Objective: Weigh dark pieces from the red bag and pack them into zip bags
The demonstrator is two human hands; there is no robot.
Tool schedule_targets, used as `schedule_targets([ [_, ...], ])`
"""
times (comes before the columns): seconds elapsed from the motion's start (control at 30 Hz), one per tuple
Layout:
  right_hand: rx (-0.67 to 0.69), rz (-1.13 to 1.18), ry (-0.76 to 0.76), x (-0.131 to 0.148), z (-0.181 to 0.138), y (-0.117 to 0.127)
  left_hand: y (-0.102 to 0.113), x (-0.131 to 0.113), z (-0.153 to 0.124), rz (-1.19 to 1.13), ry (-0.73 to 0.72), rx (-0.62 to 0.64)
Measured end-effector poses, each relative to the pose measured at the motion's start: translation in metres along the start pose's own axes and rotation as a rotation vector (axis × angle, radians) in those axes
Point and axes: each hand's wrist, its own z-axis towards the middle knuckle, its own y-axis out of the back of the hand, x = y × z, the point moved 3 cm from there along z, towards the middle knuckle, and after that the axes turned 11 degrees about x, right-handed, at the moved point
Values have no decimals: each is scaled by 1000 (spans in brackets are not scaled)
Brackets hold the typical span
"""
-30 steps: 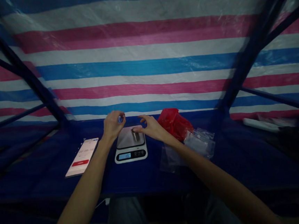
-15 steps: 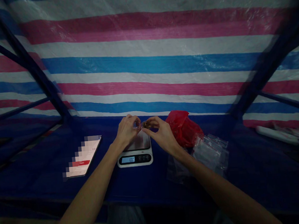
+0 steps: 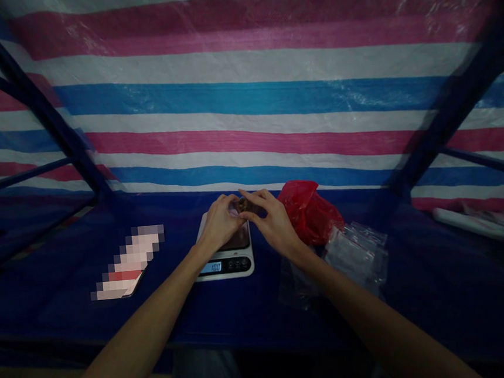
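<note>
Over the digital kitchen scale [image 3: 245, 266], both hands meet at the fingertips. My left hand [image 3: 218, 222] is curled round the mouth of what looks like a small clear plastic bag [image 3: 235, 211], mostly hidden by the fingers. My right hand [image 3: 273, 221] pinches a small clump of brownish dried pieces [image 3: 243, 204], too small to name more exactly, at the bag's opening. The scale's lit display reads about 100, and its metal plate is partly covered by my left hand.
A red plastic bag [image 3: 309, 213] sits right of my right hand, with several clear zip bags [image 3: 357, 253] in front of it. A phone [image 3: 130, 264] with its screen lit lies left. Blue metal posts [image 3: 444, 119] and a striped tarp [image 3: 244, 101] border the blue table [image 3: 228, 314].
My right hand has brought the brownish clump leftward into the opening held by my left hand; the fingertips now meet. The view has tilted and shifted slightly.
</note>
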Motion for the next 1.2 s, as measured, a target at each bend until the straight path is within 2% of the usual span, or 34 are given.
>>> schedule_targets([
  [0.27, 137, -343, 157, 10, -3, -13, -3, -13, -4, -252, 61, 32],
  [0.47, 232, -398, 353, 26, -1, -1, -2, -18, -3, -411, -114, 34],
  [0.53, 178, -369, 376, 28, -1, 3, -1, -18, -2, -440, -128, 18],
  [0.6, 24, -294, 298, 29, -1, 9, 1, -16, -1, -485, -100, -19],
  [0.7, -212, -171, 54, 26, -1, 20, 8, -12, 1, -700, -7, -44],
  [0.8, -266, -85, -116, 17, -2, 27, 15, -15, -1, -1034, 63, 47],
  [0.9, -229, -82, -144, 5, -9, 28, 18, -23, -3, -1223, 67, 176],
  [0.97, -148, -146, -154, -4, -19, 24, 16, -23, -3, -1259, 71, 208],
  [1.1, 205, -390, -235, -17, -38, 13, 9, -10, -4, -1186, 249, 109],
  [1.17, 272, -467, -216, -16, -40, 14, 8, -4, -5, -1098, 335, 36],
  [1.2, 253, -460, -188, -13, -39, 18, 7, -3, -5, -1046, 349, 15],
])
